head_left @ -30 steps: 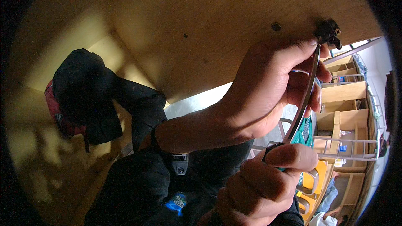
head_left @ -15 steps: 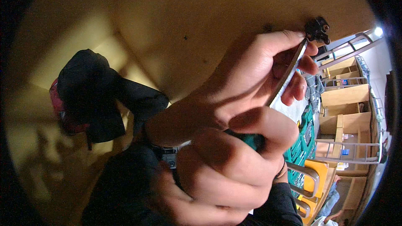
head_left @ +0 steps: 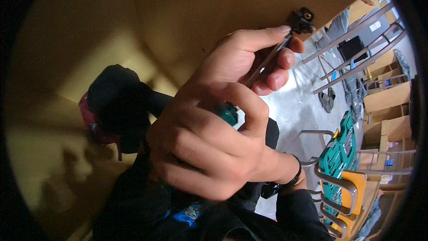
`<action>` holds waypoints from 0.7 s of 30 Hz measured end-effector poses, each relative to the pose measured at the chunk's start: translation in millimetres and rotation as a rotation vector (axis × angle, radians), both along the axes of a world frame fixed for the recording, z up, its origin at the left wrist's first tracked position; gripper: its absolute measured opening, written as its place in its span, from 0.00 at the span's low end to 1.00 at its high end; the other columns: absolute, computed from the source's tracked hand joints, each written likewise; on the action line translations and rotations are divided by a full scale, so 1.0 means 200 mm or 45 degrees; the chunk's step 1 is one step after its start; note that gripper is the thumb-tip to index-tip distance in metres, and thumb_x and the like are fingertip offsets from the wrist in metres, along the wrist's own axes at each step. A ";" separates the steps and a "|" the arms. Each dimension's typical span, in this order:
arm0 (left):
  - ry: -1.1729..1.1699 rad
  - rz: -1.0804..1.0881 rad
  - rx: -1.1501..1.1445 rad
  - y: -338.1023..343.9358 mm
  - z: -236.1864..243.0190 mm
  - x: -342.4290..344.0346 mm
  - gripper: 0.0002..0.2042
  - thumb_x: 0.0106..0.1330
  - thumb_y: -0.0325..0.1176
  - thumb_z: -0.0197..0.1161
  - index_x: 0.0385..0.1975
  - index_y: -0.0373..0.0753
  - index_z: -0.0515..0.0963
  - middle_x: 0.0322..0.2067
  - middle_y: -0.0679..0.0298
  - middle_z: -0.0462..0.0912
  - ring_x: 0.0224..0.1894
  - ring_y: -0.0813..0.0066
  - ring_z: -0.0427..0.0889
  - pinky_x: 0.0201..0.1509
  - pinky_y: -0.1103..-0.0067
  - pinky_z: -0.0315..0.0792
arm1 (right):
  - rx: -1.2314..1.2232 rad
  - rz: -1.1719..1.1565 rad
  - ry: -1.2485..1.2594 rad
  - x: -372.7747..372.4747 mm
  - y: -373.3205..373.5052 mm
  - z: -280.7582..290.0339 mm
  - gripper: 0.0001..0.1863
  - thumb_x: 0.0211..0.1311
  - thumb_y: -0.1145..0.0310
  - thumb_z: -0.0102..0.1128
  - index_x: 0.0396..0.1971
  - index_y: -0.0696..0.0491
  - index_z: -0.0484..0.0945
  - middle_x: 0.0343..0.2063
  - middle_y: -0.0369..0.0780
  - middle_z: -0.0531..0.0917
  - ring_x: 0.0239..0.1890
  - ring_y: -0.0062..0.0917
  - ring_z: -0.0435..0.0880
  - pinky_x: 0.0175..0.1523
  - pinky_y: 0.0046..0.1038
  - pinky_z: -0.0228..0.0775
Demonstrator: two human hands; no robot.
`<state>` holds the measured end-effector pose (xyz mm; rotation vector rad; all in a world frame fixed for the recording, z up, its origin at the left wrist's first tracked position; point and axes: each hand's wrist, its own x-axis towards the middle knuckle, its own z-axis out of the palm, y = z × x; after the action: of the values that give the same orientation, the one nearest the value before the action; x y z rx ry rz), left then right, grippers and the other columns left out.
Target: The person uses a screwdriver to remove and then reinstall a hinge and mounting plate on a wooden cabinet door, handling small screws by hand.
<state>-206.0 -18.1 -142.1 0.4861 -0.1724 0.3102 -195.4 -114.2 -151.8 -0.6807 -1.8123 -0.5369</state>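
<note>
My left hand (head_left: 227, 56) is closed around the metal screwdriver shaft (head_left: 268, 61), its thumb tip just below a small black fitting (head_left: 301, 22) on the underside of the wooden panel (head_left: 187, 4). The shaft reaches diagonally up to that fitting; whether its tip sits in a screw is unclear. In the foreground my right hand (head_left: 207, 147), with a black band at the wrist, grips the green screwdriver handle (head_left: 226, 114) and hides most of it, along with part of my left hand and forearm.
A black cloth item with red (head_left: 113, 93) sits at left inside the wooden unit. At right are an open green tool case (head_left: 339, 156), yellow chairs (head_left: 354, 192), metal ladders (head_left: 356, 53), wooden cabinets (head_left: 385, 96), sandals (head_left: 326, 99) on the grey floor (head_left: 290, 120), and someone's jeans-clad leg (head_left: 374, 209).
My right hand has swung up and leftward, crossing my left forearm, and the shaft leans more diagonally. The view has shifted, so the fitting appears farther left and more floor shows.
</note>
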 end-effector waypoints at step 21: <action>0.644 0.432 0.353 -0.06 0.23 -0.02 0.12 0.67 0.37 0.53 0.35 0.32 0.70 0.20 0.67 0.71 0.13 0.84 0.67 0.08 0.90 0.58 | -1.853 0.931 1.215 0.07 -0.25 0.06 0.10 0.56 0.73 0.63 0.36 0.60 0.73 0.22 0.35 0.80 0.23 0.13 0.77 0.27 0.17 0.67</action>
<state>-209.8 -30.5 -96.9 0.8548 0.3687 0.4870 -181.8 -164.8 -140.5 -0.8548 -1.0978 1.5075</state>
